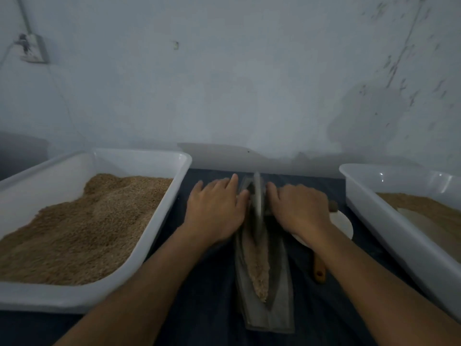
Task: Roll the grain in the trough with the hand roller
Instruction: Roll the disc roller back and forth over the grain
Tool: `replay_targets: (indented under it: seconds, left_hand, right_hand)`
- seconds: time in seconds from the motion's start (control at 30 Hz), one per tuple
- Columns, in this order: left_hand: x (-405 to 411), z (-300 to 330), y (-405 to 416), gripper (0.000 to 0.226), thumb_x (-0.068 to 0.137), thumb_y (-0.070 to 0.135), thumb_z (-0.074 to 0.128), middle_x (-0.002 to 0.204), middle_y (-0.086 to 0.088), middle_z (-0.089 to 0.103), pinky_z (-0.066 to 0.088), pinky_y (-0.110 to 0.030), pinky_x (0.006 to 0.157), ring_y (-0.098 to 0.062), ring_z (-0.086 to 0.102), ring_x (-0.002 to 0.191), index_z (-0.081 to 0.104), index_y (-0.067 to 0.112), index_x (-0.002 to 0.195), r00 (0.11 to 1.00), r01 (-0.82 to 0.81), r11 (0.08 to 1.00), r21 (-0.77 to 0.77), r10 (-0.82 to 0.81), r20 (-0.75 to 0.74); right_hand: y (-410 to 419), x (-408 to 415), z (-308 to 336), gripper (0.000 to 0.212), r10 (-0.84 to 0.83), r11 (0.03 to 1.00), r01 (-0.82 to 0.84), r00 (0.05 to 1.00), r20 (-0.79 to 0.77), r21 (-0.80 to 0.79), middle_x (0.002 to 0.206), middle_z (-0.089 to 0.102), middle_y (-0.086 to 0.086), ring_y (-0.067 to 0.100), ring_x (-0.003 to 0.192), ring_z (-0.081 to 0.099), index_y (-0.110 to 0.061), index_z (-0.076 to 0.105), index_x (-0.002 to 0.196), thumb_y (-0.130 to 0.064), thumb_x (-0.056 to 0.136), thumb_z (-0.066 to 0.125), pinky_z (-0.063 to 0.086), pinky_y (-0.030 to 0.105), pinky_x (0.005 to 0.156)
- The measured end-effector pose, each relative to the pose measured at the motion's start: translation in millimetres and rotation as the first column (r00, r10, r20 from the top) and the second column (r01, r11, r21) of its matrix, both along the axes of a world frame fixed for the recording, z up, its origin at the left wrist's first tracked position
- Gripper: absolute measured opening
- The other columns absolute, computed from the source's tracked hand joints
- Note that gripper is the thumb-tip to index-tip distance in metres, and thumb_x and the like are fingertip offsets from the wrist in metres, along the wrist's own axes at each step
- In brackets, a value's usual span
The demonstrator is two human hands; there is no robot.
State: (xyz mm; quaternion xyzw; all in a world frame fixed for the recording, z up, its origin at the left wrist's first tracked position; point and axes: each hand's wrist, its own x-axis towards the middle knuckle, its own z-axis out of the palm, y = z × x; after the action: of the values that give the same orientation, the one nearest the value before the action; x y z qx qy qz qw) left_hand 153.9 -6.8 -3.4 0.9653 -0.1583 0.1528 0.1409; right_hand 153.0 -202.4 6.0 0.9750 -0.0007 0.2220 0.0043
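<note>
roller: disc-shaped hand roller stands on edge in the trough, centre of frame, toward the far end; motion-blurred.
trough: long narrow grey trough runs from lower centre up toward the wall, on the dark blue worktop.
grain: strip of crushed grain lies along the trough channel, on the near side of the disc.
left hand: left hand just left of the disc, palm down, fingers fairly straight and pointing away; it covers the axle on that side, grip cannot be told.
right hand: right hand just right of the disc, fingers curled down over the axle handle; dark handle end pokes out past it.
left tub: white tub at left of frame, heaped with brown grain.
right tub: white tub at right edge, thin layer of finer brown material.
other: white dish and a wooden handle lie between trough and right tub, partly under the right forearm.
wall: pale wall behind, socket at upper left.
</note>
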Motion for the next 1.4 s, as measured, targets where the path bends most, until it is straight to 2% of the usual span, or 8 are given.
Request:
replay_targets:
  seconds: [0.2, 0.4, 0.5, 0.67, 0.83, 1.07, 1.2, 1.4]
  left_hand:
    - [14.7, 9.7, -16.7, 0.070, 0.104, 0.054, 0.015, 0.148, -0.004, 0.060, 0.025, -0.052, 0.124, -0.023, 0.056, 0.134, 0.048, 0.015, 0.151, 0.996, -0.075, 0.995, 0.061, 0.072, 0.043]
    - [-86.4, -19.7, 24.0, 0.065, 0.109, 0.061, 0.012, 0.155, 0.014, 0.051, 0.030, -0.039, 0.123, -0.004, 0.047, 0.141, 0.027, 0.028, 0.163, 0.987, 0.076, 0.997, -0.031, -0.071, 0.144]
    - [-96.2, -22.2, 32.2, 0.069, 0.108, 0.064, 0.009, 0.156, 0.018, 0.049, 0.025, -0.035, 0.122, 0.000, 0.043, 0.142, 0.021, 0.029, 0.166, 0.987, 0.078, 0.997, -0.025, -0.074, 0.146]
    - [-33.7, -5.1, 3.8, 0.068, 0.107, 0.057, 0.011, 0.156, 0.005, 0.052, 0.036, -0.046, 0.116, -0.015, 0.052, 0.138, 0.038, 0.022, 0.159, 0.997, -0.015, 1.000, 0.019, 0.014, 0.071]
    - [28.1, 18.4, -22.7, 0.052, 0.103, 0.047, 0.005, 0.106, -0.005, 0.069, 0.034, -0.049, 0.079, -0.032, 0.062, 0.092, 0.052, 0.025, 0.098, 0.987, -0.159, 0.971, 0.181, 0.158, 0.020]
    - [-54.4, -7.5, 2.9, 0.070, 0.106, 0.058, 0.007, 0.146, 0.010, 0.058, 0.037, -0.044, 0.115, -0.012, 0.058, 0.126, 0.033, 0.022, 0.161, 0.995, -0.022, 1.000, 0.019, 0.019, 0.103]
    - [-99.9, -14.1, 28.6, 0.076, 0.099, 0.070, -0.007, 0.165, 0.024, 0.029, 0.016, -0.034, 0.127, 0.005, 0.028, 0.149, 0.012, 0.037, 0.165, 0.997, 0.062, 0.997, -0.045, -0.061, 0.037]
    - [-52.9, -6.4, 10.4, 0.071, 0.104, 0.059, 0.007, 0.153, 0.009, 0.054, 0.039, -0.042, 0.112, -0.012, 0.055, 0.133, 0.044, 0.026, 0.155, 0.996, 0.008, 1.000, 0.001, -0.008, 0.094]
  right_hand:
    - [-4.7, 7.4, -2.7, 0.061, -0.013, 0.990, 0.024, 0.996, -0.084, 0.140, 0.070, 0.048, 0.000, 0.023, 0.067, 0.048, -0.024, 0.051, 0.074, -0.056, 0.102, 0.008, 0.038, 0.040, 0.069]
    - [-1.6, -95.8, -15.3, 0.055, 0.193, 0.980, -0.198, 0.946, 0.261, -0.007, 0.104, 0.077, -0.004, 0.018, 0.095, 0.072, -0.020, 0.067, 0.132, -0.047, 0.107, 0.026, 0.055, 0.039, 0.077]
    - [1.5, -105.0, -15.6, 0.052, 0.204, 0.978, -0.209, 0.934, 0.294, -0.016, 0.109, 0.077, -0.004, 0.019, 0.102, 0.073, -0.021, 0.070, 0.128, -0.046, 0.106, 0.031, 0.058, 0.042, 0.081]
    - [3.3, -30.7, -4.5, 0.065, 0.096, 0.995, -0.096, 0.994, 0.058, 0.008, 0.073, 0.063, -0.007, 0.018, 0.068, 0.059, -0.028, 0.059, 0.078, -0.053, 0.103, 0.005, 0.039, 0.037, 0.065]
    - [-4.0, 31.3, -3.7, 0.064, -0.063, 0.989, 0.071, 0.996, -0.061, 0.129, 0.097, 0.067, 0.008, 0.033, 0.087, 0.062, -0.019, 0.065, 0.090, -0.053, 0.105, 0.013, 0.036, 0.040, 0.074]
    - [-0.7, -63.8, -13.5, 0.062, 0.151, 0.981, -0.166, 0.979, 0.133, 0.104, 0.071, 0.062, -0.009, 0.006, 0.060, 0.054, -0.034, 0.065, 0.097, -0.050, 0.103, 0.005, 0.035, 0.028, 0.055]
    - [-3.1, -109.3, -14.0, 0.046, 0.216, 0.976, -0.216, 0.913, 0.345, -0.037, 0.096, 0.075, -0.012, 0.012, 0.086, 0.070, -0.028, 0.070, 0.127, -0.044, 0.105, 0.033, 0.051, 0.030, 0.069]
    - [7.7, -63.5, -6.4, 0.056, 0.142, 0.985, -0.152, 0.982, 0.125, 0.077, 0.068, 0.062, -0.010, 0.005, 0.061, 0.057, -0.035, 0.062, 0.083, -0.049, 0.104, 0.011, 0.047, 0.033, 0.063]
